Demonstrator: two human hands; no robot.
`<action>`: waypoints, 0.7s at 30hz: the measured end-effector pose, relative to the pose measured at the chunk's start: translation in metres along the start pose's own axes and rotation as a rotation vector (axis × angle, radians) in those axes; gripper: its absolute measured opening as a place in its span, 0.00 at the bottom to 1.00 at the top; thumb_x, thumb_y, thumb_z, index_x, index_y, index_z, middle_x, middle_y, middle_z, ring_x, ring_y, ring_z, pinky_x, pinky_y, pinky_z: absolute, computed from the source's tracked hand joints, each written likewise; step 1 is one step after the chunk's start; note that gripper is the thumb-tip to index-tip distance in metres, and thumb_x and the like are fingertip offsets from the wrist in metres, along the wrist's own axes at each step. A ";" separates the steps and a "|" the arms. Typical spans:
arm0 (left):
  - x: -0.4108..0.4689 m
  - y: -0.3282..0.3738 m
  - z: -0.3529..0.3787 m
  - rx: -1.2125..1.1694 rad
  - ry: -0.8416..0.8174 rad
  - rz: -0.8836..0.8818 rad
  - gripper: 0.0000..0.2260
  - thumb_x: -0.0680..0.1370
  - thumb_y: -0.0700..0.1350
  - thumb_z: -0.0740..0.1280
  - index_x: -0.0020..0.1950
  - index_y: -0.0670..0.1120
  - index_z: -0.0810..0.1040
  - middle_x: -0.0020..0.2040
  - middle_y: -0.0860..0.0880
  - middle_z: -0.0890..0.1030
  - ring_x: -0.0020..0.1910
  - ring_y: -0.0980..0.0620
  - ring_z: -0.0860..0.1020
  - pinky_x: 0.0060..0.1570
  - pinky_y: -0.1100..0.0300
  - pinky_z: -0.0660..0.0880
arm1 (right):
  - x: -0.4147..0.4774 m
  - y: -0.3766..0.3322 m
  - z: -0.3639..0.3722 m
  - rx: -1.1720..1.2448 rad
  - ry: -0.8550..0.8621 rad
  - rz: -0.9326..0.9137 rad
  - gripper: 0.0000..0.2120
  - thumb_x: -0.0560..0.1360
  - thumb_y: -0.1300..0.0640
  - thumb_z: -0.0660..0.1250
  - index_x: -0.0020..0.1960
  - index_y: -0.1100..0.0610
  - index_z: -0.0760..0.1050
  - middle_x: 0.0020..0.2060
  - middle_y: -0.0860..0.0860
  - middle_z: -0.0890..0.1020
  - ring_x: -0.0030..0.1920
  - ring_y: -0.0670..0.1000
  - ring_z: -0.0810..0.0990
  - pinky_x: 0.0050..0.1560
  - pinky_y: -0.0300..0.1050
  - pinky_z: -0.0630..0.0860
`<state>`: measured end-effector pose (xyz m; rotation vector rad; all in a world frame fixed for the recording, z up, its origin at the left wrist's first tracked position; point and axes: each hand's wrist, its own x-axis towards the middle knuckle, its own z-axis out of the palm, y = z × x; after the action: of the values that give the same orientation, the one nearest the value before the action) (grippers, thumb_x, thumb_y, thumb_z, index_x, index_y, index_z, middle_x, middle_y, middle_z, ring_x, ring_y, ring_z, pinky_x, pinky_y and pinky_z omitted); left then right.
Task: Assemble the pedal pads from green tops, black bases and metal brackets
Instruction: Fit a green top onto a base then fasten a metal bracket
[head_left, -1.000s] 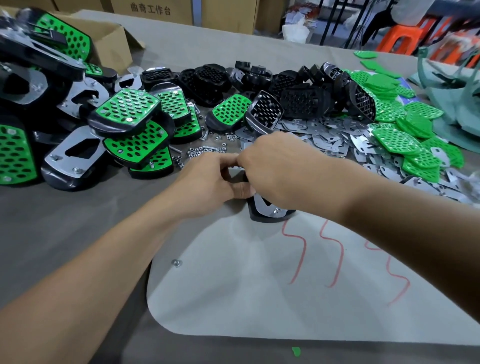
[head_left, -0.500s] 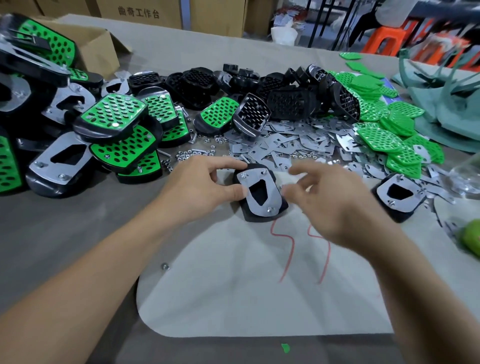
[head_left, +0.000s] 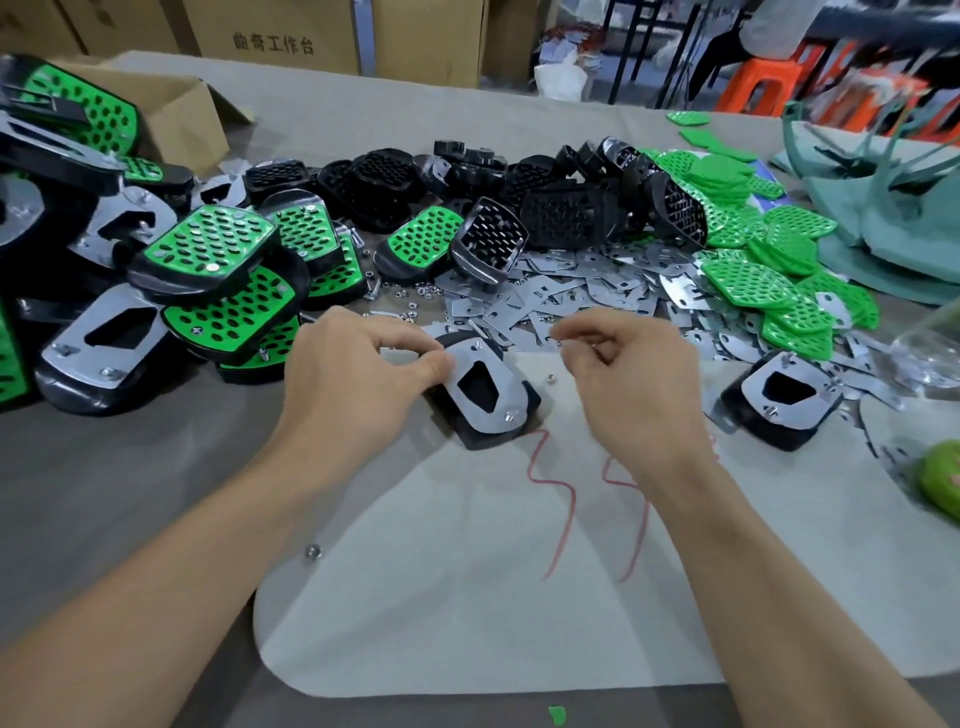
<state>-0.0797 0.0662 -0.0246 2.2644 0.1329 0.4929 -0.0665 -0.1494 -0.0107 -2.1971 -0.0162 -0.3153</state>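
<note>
A pedal pad (head_left: 485, 392) lies face down mid-table, its metal bracket on top of the black base. My left hand (head_left: 358, 374) grips its left end, thumb on the bracket. My right hand (head_left: 628, 374) hovers just right of the pad with fingers curled; whether it pinches something small I cannot tell. A loose nut (head_left: 550, 381) lies between pad and right hand. Behind lie loose metal brackets (head_left: 561, 296), black bases (head_left: 561, 208) and green tops (head_left: 753, 275).
Finished green-topped pads (head_left: 208, 260) pile up at the left by a cardboard box (head_left: 171, 109). Another face-down pad (head_left: 779, 400) lies at the right. Small nuts and screws (head_left: 400, 296) are scattered behind my hands. A white sheet (head_left: 493, 597) with red scribbles covers the near table.
My right hand came off the pad and moved right, uncovering the bracket. My left hand stayed on the pad's left end. The view shifted, bringing the second face-down pad into sight.
</note>
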 end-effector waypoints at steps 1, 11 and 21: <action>0.001 0.000 0.001 0.014 0.017 -0.013 0.04 0.68 0.57 0.80 0.38 0.63 0.86 0.38 0.59 0.73 0.45 0.51 0.74 0.46 0.54 0.69 | 0.003 0.003 -0.002 -0.005 0.022 0.014 0.11 0.73 0.62 0.69 0.46 0.47 0.85 0.28 0.36 0.79 0.29 0.41 0.75 0.34 0.30 0.68; 0.006 -0.001 0.004 0.204 0.126 0.092 0.03 0.72 0.54 0.76 0.41 0.57 0.86 0.35 0.62 0.72 0.46 0.54 0.68 0.53 0.54 0.62 | 0.003 0.012 0.001 -0.195 -0.066 0.004 0.05 0.68 0.58 0.77 0.36 0.50 0.84 0.31 0.42 0.80 0.32 0.38 0.76 0.32 0.27 0.68; 0.009 -0.006 0.002 0.251 0.035 0.298 0.05 0.77 0.46 0.74 0.43 0.56 0.86 0.44 0.63 0.83 0.48 0.55 0.71 0.51 0.59 0.58 | -0.005 0.008 0.010 -0.174 -0.084 -0.010 0.06 0.73 0.58 0.74 0.38 0.50 0.84 0.30 0.42 0.80 0.32 0.43 0.77 0.38 0.42 0.76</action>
<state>-0.0703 0.0712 -0.0276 2.5368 -0.1349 0.7054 -0.0687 -0.1458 -0.0234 -2.3828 -0.0472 -0.2369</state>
